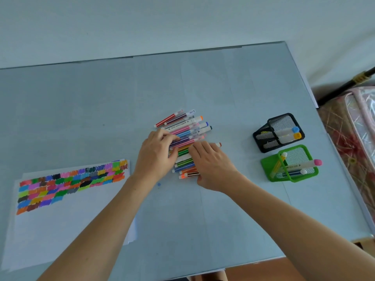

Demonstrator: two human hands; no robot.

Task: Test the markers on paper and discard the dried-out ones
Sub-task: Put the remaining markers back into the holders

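We have both hands on the pile of markers [183,134] at table centre: our left hand [157,153] curls its fingertips over the pile's left ends, while our right hand [211,161] lies flat, fingers straight, pressing its lower right side. At eight o'clock lies the swatch-covered paper [60,216]. At three o'clock stand a black mesh holder [279,132] and a green mesh holder [292,164], each with markers inside.

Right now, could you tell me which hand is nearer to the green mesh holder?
The right hand is nearer: it rests on the marker pile, left of the green mesh holder. The left hand lies farther left.
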